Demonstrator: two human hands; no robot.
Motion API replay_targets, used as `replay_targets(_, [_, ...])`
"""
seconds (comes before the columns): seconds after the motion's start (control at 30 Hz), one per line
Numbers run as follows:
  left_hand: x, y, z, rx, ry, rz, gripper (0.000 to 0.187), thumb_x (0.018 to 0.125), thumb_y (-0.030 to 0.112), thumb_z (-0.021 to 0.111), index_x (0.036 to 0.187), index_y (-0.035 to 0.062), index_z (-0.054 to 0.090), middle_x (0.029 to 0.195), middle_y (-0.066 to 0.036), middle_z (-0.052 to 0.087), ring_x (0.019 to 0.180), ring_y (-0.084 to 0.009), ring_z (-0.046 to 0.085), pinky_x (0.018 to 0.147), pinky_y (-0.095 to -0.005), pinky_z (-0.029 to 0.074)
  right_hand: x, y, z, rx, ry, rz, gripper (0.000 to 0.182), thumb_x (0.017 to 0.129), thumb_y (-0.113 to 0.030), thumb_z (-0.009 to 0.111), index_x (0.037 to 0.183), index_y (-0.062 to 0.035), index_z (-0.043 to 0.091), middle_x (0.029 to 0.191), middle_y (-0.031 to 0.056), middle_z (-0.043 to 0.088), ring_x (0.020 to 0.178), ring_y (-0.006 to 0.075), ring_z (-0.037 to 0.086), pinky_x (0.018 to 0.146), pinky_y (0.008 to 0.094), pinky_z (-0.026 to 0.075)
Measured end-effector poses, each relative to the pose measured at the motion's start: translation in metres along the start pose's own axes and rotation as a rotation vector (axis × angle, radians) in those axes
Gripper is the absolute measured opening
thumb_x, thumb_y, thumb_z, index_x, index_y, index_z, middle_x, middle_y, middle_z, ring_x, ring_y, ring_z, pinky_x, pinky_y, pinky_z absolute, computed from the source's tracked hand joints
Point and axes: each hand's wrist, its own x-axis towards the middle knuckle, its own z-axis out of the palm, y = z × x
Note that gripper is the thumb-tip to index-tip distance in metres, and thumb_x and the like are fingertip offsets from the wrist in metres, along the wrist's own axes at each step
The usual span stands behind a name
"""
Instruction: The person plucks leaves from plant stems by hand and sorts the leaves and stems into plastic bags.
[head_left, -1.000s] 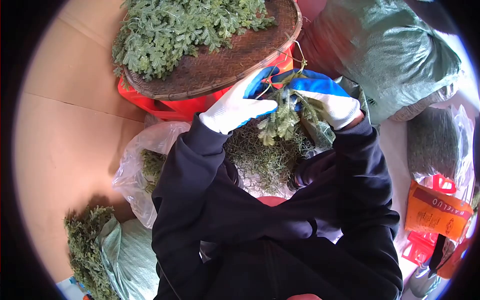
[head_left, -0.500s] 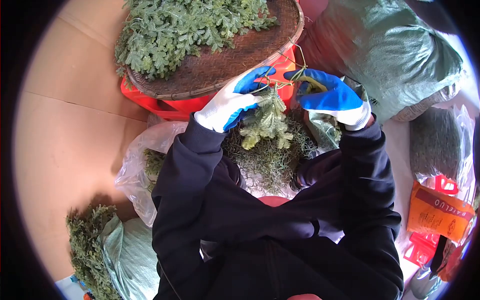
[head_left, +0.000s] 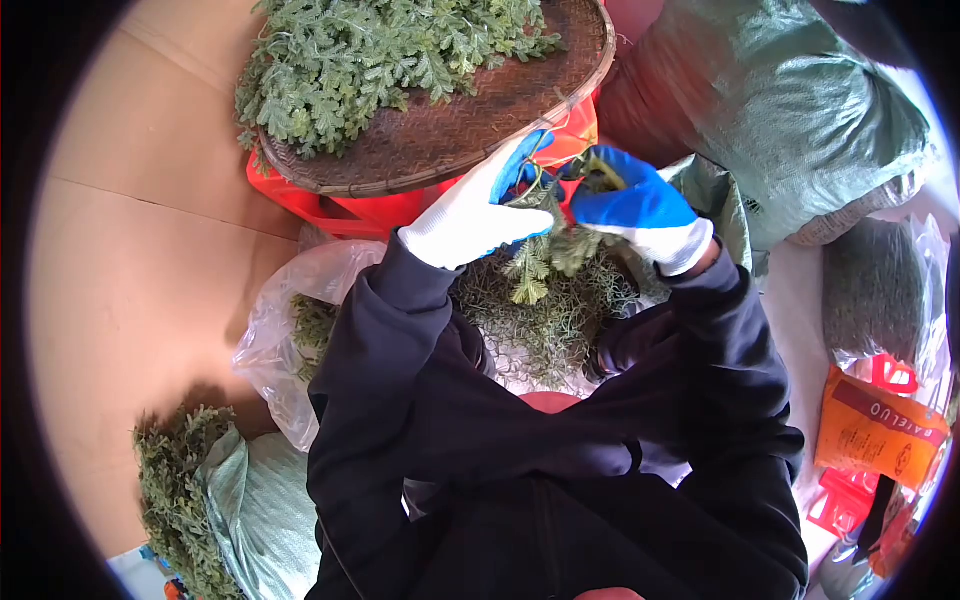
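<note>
My left hand (head_left: pixel 490 205), in a white glove with blue palm, is closed around the top of a green artificial fir sprig (head_left: pixel 530 275) whose needled tips hang down. Close on its right, my gloved right hand (head_left: pixel 645 205) is closed with bent fingers on thin green stems (head_left: pixel 590 165) at the sprig's upper end. The exact grip points are hidden by the gloves. Below both hands a heap of thin, tangled greenery (head_left: pixel 555 320) lies on the floor between my legs.
Fir sprigs (head_left: pixel 370 60) are piled on a round woven tray (head_left: pixel 480 125) over a red crate (head_left: pixel 375 210). A large green sack (head_left: pixel 790 110) stands right. Left are a clear plastic bag (head_left: pixel 285 330) and a sack (head_left: pixel 265 500) with greenery. An orange packet (head_left: pixel 880 425) lies right.
My right hand has moved slightly left, nearer my left hand. The sprig has turned and is partly covered by the left thumb. The wiry stem loop no longer stands up above the right hand.
</note>
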Motion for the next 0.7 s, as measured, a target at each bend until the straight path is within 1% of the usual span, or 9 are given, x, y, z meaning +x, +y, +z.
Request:
replay_targets(0.1, [-0.005,0.018,-0.005,-0.096,-0.079,-0.148,0.088,0.078,-0.005,0.065,0.152,0.0019,0.018,0.156,-0.014,0.023,0.144,-0.0195,0.024,0.112,-0.0318,0.028,-0.006,-0.015,-0.013,-0.033,-0.022,0.062,0.044,0.084,-0.003,0.066,0.126,-0.0045,0.055,0.093,-0.0001,0.062,0.084,0.0073,0.057,0.075,0.0244,0.047])
replay_targets(0.13, [-0.005,0.023,-0.007,-0.144,-0.097,-0.165,0.088,0.077,-0.006,0.063,0.152,0.0021,0.017,0.157,-0.013,0.023,0.144,-0.0193,0.024,0.112,-0.0316,0.028,-0.01,-0.021,-0.017,-0.037,-0.084,0.091,0.043,0.084,-0.001,0.064,0.127,-0.0043,0.055,0.094,0.0008,0.062,0.086,0.0078,0.058,0.076,0.0244,0.047])
replay_targets(0.2, [-0.007,0.027,-0.01,-0.24,-0.132,-0.2,0.089,0.076,-0.007,0.06,0.153,0.0027,0.015,0.157,-0.013,0.021,0.144,-0.0189,0.023,0.112,-0.0312,0.028,-0.012,-0.02,-0.017,-0.116,-0.059,-0.003,0.044,0.085,0.0,0.063,0.128,-0.004,0.055,0.094,0.0017,0.062,0.086,0.0084,0.059,0.077,0.0244,0.048])
replay_targets(0.23, [-0.007,0.024,-0.012,-0.249,-0.145,-0.172,0.089,0.076,-0.007,0.059,0.153,0.0028,0.015,0.157,-0.012,0.021,0.144,-0.0188,0.023,0.112,-0.0311,0.028,-0.013,-0.019,-0.017,-0.154,-0.044,-0.05,0.045,0.085,0.0,0.063,0.129,-0.0039,0.054,0.094,0.0022,0.062,0.086,0.0087,0.059,0.078,0.0245,0.048])
replay_targets(0.3, [-0.008,0.014,-0.014,-0.268,-0.175,-0.111,0.089,0.076,-0.008,0.057,0.153,0.0028,0.014,0.158,-0.011,0.022,0.144,-0.0186,0.023,0.112,-0.031,0.028,-0.015,-0.019,-0.019,-0.126,-0.037,-0.019,0.046,0.085,0.001,0.063,0.13,-0.0031,0.053,0.099,0.0037,0.063,0.09,0.0095,0.059,0.081,0.0248,0.048])
replay_targets(0.37, [-0.006,0.006,-0.015,-0.266,-0.185,-0.081,0.091,0.075,-0.005,0.059,0.153,0.0036,0.014,0.157,-0.011,0.023,0.142,-0.0225,0.029,0.11,-0.0321,0.031,-0.017,-0.026,-0.017,-0.114,-0.024,-0.004,0.044,0.086,0.0,0.062,0.129,-0.0019,0.054,0.104,0.0048,0.063,0.093,0.0101,0.06,0.085,0.0252,0.048])
replay_targets(0.4, [-0.005,0.006,-0.014,-0.264,-0.19,-0.066,0.092,0.074,-0.003,0.06,0.154,0.004,0.014,0.157,-0.01,0.024,0.141,-0.0244,0.033,0.109,-0.0327,0.032,-0.017,-0.025,-0.017,-0.128,0.012,-0.052,0.043,0.087,0.0,0.061,0.129,-0.0014,0.054,0.106,0.0052,0.063,0.096,0.0106,0.059,0.087,0.0257,0.047])
replay_targets(0.47, [-0.008,0.016,-0.013,-0.314,-0.165,-0.121,0.09,0.076,0.0,0.059,0.153,0.0041,0.014,0.156,-0.01,0.026,0.14,-0.0237,0.034,0.107,-0.032,0.034,-0.014,-0.02,-0.019,-0.157,0.083,-0.147,0.04,0.088,0.0,0.059,0.128,-0.0002,0.054,0.11,0.0061,0.063,0.1,0.0117,0.059,0.091,0.0265,0.046])
replay_targets(0.7, [-0.009,0.025,-0.015,-0.37,-0.085,-0.351,0.079,0.087,0.016,0.058,0.153,0.0069,0.016,0.151,-0.01,0.036,0.133,-0.0182,0.042,0.101,-0.0287,0.042,-0.013,-0.02,-0.016,-0.048,-0.012,-0.124,0.039,0.091,-0.001,0.058,0.129,0.0005,0.052,0.115,0.008,0.062,0.11,0.0148,0.058,0.097,0.0289,0.045])
